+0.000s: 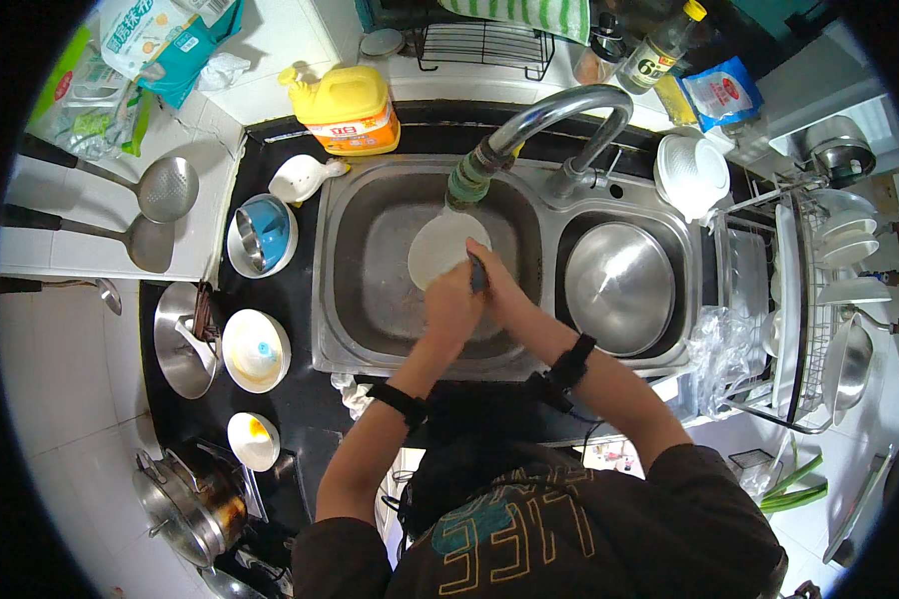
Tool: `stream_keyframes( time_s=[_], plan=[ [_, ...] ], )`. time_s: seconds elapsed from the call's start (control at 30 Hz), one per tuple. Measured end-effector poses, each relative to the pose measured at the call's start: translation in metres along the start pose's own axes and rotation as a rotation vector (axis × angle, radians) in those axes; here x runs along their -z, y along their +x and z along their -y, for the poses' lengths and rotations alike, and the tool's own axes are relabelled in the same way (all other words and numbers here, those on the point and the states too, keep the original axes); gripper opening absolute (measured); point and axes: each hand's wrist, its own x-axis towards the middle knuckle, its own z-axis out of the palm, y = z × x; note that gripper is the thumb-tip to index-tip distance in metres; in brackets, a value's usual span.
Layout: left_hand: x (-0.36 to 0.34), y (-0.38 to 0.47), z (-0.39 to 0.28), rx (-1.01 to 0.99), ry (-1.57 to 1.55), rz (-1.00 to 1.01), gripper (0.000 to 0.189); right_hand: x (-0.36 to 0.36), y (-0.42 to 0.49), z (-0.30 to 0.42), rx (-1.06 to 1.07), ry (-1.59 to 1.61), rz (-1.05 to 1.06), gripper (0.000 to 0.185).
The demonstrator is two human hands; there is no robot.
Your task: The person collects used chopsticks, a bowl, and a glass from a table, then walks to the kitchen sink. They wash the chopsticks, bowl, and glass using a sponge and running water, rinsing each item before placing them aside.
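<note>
Both hands meet over the left basin of a steel sink (pixel 367 299). My left hand (pixel 453 299) is curled into a grip around a small dark grey object (pixel 478 271). From the other side my right hand (pixel 502 284) clasps the same object. Fingers cover most of it, so whether it is a handle or a folded cloth cannot be made out. A round white dish (pixel 442 247), plate or shallow bowl, lies just beyond my left knuckles, beneath the green-wrapped spout of the faucet (pixel 468 180). Whether my fingers touch its rim is unclear.
An upturned steel bowl (pixel 620 288) fills the right basin. Used bowls (pixel 256 350) stand along the left counter, near a steel pot (pixel 187 502). A yellow detergent jug (pixel 348 108) is behind the sink; a dish rack (pixel 801 299) stands right.
</note>
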Motion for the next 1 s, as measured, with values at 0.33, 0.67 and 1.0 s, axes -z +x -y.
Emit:
stream_keyframes(
  time_s=[0.33,0.67,1.0],
  plan=[
    [0.005,-0.008,-0.001,-0.133,0.053,0.168,0.031,0.013,-0.008,0.023,-0.005,-0.198,0.013,0.061],
    [0.002,-0.007,0.012,-0.090,-0.090,0.145,0.028,-0.001,-0.006,0.021,-0.123,0.109,0.010,0.064],
    [-0.008,-0.008,0.013,-0.129,-0.142,0.138,0.024,0.004,0.006,0.013,-0.015,-0.063,-0.092,0.063]
  ],
)
